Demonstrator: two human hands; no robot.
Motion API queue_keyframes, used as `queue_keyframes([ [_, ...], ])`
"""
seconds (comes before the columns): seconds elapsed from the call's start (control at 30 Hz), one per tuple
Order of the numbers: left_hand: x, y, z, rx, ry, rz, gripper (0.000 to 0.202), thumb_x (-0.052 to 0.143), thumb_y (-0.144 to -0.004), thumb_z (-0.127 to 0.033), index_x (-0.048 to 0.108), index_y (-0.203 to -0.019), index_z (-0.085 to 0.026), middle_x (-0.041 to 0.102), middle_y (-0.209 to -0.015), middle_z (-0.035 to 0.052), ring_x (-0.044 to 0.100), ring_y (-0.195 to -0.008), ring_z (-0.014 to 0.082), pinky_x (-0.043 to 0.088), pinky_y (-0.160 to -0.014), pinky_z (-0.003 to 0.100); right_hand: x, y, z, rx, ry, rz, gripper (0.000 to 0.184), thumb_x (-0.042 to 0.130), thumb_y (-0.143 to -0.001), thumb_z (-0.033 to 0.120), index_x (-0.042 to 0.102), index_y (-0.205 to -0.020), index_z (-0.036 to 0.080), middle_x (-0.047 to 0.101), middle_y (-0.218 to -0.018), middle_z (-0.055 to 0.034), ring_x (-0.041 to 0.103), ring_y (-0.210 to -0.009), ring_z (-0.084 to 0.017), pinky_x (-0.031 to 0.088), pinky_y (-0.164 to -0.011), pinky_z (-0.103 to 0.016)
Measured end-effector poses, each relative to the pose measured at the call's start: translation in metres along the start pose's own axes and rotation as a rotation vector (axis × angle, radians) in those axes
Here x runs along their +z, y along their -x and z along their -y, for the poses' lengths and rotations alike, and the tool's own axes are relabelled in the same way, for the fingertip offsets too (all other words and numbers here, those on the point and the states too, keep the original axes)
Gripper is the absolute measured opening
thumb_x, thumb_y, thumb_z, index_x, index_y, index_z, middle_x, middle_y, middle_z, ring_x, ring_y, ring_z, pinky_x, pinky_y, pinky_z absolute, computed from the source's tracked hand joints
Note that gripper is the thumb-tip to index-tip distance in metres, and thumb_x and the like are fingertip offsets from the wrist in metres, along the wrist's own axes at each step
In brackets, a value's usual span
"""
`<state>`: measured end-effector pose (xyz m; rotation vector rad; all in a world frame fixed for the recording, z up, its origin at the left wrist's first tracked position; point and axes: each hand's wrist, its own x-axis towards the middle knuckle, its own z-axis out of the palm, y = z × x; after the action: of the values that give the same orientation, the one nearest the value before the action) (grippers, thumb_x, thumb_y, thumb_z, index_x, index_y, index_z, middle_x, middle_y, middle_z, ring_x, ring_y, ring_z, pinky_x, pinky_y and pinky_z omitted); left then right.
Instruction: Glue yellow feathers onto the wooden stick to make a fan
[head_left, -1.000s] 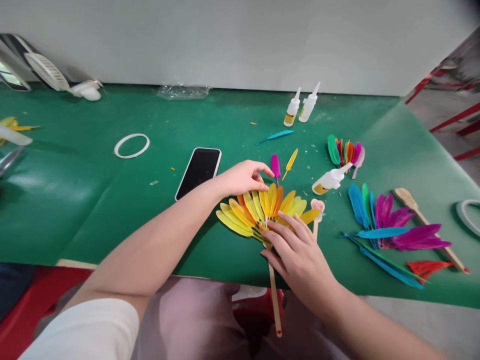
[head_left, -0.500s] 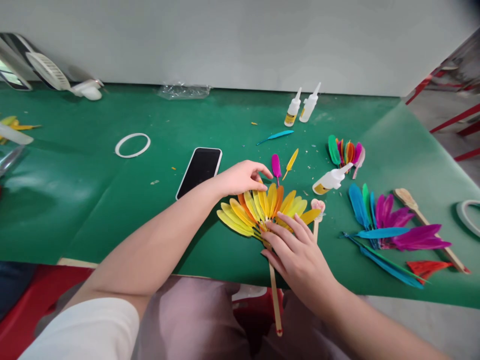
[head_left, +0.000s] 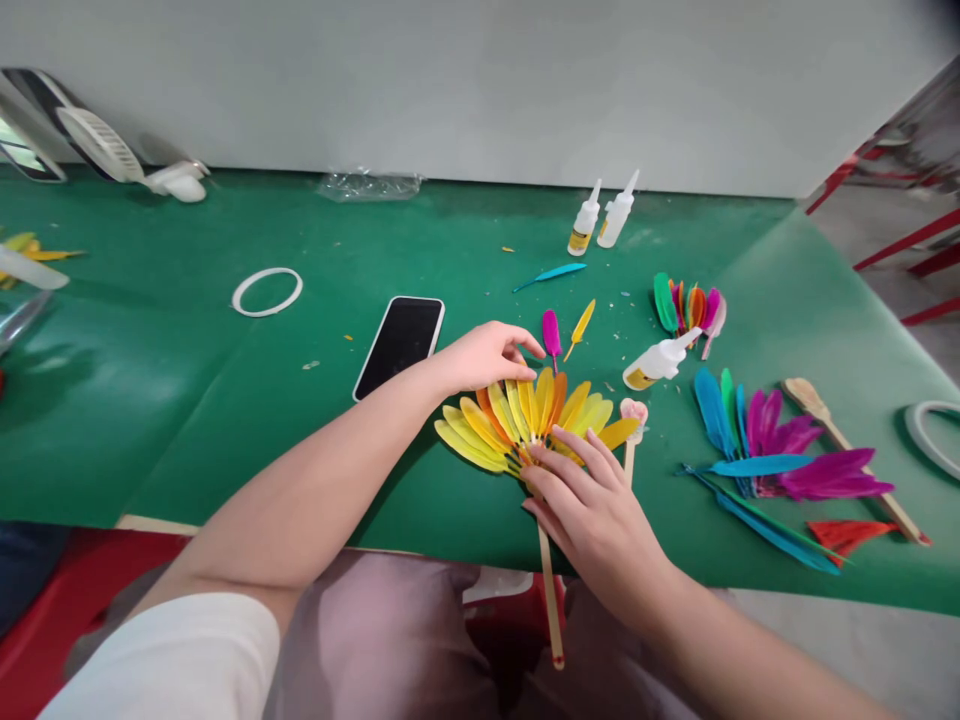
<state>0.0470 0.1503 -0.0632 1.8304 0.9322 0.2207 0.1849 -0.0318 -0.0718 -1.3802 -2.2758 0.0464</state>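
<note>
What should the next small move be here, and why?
Probably a gentle straightening of the top yellow feathers with the left hand: that hand is at their tips, while the right hand lies over some of the lower ends, so it may steady them.

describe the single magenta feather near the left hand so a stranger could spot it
On the green table, find the yellow and orange feather fan. Just beyond its far edge, right of the left hand, lies a single magenta feather. Its colour and broader blade set it apart from the slim yellow feather beside it.
</note>
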Motion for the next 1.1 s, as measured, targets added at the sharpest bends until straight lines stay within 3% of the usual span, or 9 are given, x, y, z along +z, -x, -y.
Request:
queue_keyframes([
  [0.13,-0.011,0.013,-0.014,0.067,-0.026,-0.207,0.03,0.06,-0.073,-0.031,0.062,-0.1,-0.017,0.066,-0.084,0.0049,0.06,-0.076,0.0147,0.046,-0.068,0.027,-0.018,0.003,-0.003,-0.007,-0.113,-0.247,0.023,0.059,-0.076,0.01,0.061,-0.097,0.018,0.06,-0.108,-0.0086,0.05,-0.11,-0.022,0.044,-0.092,-0.039],
  [0.27,-0.01,0.079,-0.041,0.116,-0.034,-0.524,0.03,0.06,-0.074,-0.034,0.062,-0.1,-0.017,0.066,-0.089,0.0043,0.06,-0.08,0.0136,0.045,-0.075,0.027,-0.039,0.02,-0.012,0.242,-0.184,-0.464,0.022,0.058,-0.075,0.008,0.062,-0.093,0.021,0.062,-0.092,-0.0047,0.058,-0.088,-0.015,0.049,-0.08,-0.031],
  [0.33,0.015,0.124,-0.046,-0.013,0.074,-0.493,0.031,0.055,-0.077,-0.042,0.063,-0.095,-0.018,0.066,-0.076,0.0021,0.059,-0.061,0.0113,0.045,-0.059,0.023,-0.045,0.032,-0.013,0.458,-0.249,-0.546,0.014,0.061,-0.075,0.017,0.063,-0.088,0.021,0.063,-0.086,-0.0034,0.059,-0.082,-0.015,0.049,-0.075,-0.031],
  [0.4,0.057,0.162,-0.041,-0.218,0.145,-0.351,0.045,0.044,-0.08,-0.054,0.063,-0.069,-0.015,0.062,-0.056,0.002,0.056,-0.047,0.0118,0.04,-0.048,0.022,-0.048,0.046,-0.011,0.698,-0.394,-0.624,0.013,0.062,-0.074,0.026,0.064,-0.085,0.02,0.064,-0.081,-0.0029,0.061,-0.075,-0.015,0.05,-0.07,-0.031],
  [0.5,0.127,0.187,-0.025,-0.378,0.139,-0.241,0.057,0.042,-0.074,-0.065,0.06,-0.056,-0.014,0.06,-0.049,0.0042,0.056,-0.044,0.0142,0.037,-0.045,0.022,-0.049,0.063,0.0,0.951,-0.522,-0.692,0.022,0.066,-0.067,0.034,0.066,-0.082,0.018,0.066,-0.076,-0.0036,0.061,-0.068,-0.016,0.049,-0.065,-0.032],
  [0.57,0.161,0.186,-0.019,-0.436,0.31,-0.205,0.06,0.041,-0.073,-0.067,0.062,-0.062,-0.012,0.063,-0.054,0.0055,0.056,-0.044,0.0136,0.034,-0.042,0.021,-0.05,0.071,0.009,1.01,-0.567,-0.691,0.025,0.067,-0.065,0.036,0.067,-0.08,0.016,0.066,-0.071,-0.004,0.06,-0.065,-0.017,0.048,-0.064,-0.032],
  [0.67,0.186,0.175,-0.021,-0.409,0.67,-0.141,0.052,0.051,-0.07,-0.061,0.065,-0.077,-0.011,0.065,-0.062,0.0052,0.057,-0.048,0.0113,0.034,-0.042,0.018,-0.052,0.079,0.021,1.041,-0.62,-0.636,0.027,0.067,-0.063,0.039,0.067,-0.077,0.016,0.063,-0.061,-0.0024,0.059,-0.059,-0.016,0.046,-0.061,-0.03],
  [0.9,0.188,0.19,-0.03,-0.222,0.756,-0.274,0.038,0.06,-0.07,-0.047,0.066,-0.076,-0.01,0.063,-0.06,0.0039,0.054,-0.054,0.0101,0.036,-0.049,0.019,-0.053,0.083,0.048,1.01,-0.959,-0.579,0.034,0.054,-0.074,0.05,0.063,-0.064,0.018,0.055,-0.05,0.0018,0.05,-0.047,-0.011,0.041,-0.048,-0.025],
  [1.1,0.186,0.225,-0.041,-0.124,0.607,-0.281,0.033,0.058,-0.074,-0.045,0.066,-0.071,-0.012,0.06,-0.059,0.0012,0.048,-0.052,0.0103,0.033,-0.05,0.021,-0.045,0.05,0.082,0.844,-1.298,-0.35,0.037,0.061,-0.068,0.049,0.069,-0.084,0.016,0.068,-0.079,-0.0061,0.063,-0.078,-0.019,0.051,-0.068,-0.031],
])
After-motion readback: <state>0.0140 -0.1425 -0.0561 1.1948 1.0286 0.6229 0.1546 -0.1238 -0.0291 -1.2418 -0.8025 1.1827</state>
